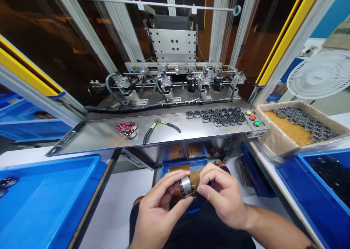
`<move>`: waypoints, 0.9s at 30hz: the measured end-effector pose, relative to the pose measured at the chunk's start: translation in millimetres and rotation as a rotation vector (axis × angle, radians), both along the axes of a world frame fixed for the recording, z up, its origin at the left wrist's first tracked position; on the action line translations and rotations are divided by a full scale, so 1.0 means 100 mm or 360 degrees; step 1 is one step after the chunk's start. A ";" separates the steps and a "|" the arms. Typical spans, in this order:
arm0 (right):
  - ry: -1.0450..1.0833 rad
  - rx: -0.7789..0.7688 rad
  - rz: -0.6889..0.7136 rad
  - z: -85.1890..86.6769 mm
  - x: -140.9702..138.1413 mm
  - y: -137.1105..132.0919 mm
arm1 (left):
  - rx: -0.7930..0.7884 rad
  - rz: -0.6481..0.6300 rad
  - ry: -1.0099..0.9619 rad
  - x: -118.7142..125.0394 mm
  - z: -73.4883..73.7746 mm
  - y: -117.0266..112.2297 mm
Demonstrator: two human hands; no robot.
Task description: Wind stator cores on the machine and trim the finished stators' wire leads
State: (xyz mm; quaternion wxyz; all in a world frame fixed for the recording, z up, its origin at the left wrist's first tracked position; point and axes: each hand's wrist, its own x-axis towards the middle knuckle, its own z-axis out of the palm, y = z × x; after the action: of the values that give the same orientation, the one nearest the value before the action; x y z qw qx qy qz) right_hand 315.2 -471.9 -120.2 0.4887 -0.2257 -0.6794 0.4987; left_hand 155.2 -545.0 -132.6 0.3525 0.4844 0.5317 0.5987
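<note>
My left hand (164,201) is closed around a motor stator (186,186), a silvery ring with dark slots and copper windings at its edge. It is held above my lap. Close beside it, my right hand (221,196) pinches a thin copper wire (193,193) that runs from the stator; a loose loop hangs below the fingers. On the metal ledge ahead lie pliers (150,134) with dark handles spread apart. Left of them sit a few wound stators, red-wired ones (126,125) and a copper-coloured one (129,133). Several black stator cores (218,116) cluster to the right.
A winding machine (175,83) stands behind the ledge (93,136). Coloured push buttons (253,118) are at its right end. A plastic-lined box of cores (292,147) and a blue bin (290,176) are right; a blue tray (51,194) is left. A white fan (317,74) stands behind.
</note>
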 end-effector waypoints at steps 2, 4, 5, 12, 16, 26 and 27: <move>-0.0010 -0.0141 0.0029 -0.02 0.00 -0.03 | 0.0040 -0.0037 -0.0093 0.03 0.01 0.01; -0.0013 -0.0239 0.0080 -0.05 0.02 -0.03 | 0.0135 -0.0031 -0.0022 0.03 0.01 0.01; -0.0021 -0.0302 0.0099 -0.07 0.05 -0.01 | 0.0188 -0.0013 0.0071 0.02 0.00 0.01; -0.0191 -0.0026 0.0017 0.06 0.29 0.15 | 0.0632 0.0118 0.1214 -0.09 0.09 -0.02; -0.0531 0.0333 0.0202 0.30 0.21 0.07 | 0.0758 0.0060 0.1333 -0.09 0.16 -0.01; -0.0867 0.0594 0.0870 0.53 0.13 0.42 | 0.0485 -0.0186 0.0796 -0.34 0.22 -0.33; -0.0920 0.0596 0.0921 0.53 0.09 0.51 | 0.0434 -0.0146 0.0729 -0.37 0.20 -0.37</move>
State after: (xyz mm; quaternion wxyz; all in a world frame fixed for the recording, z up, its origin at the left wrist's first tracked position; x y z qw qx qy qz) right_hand 324.5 -421.2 -67.3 0.1516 -0.0643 -0.9018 0.3997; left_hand 117.7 -582.4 -112.5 0.1812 0.6738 0.4896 0.5229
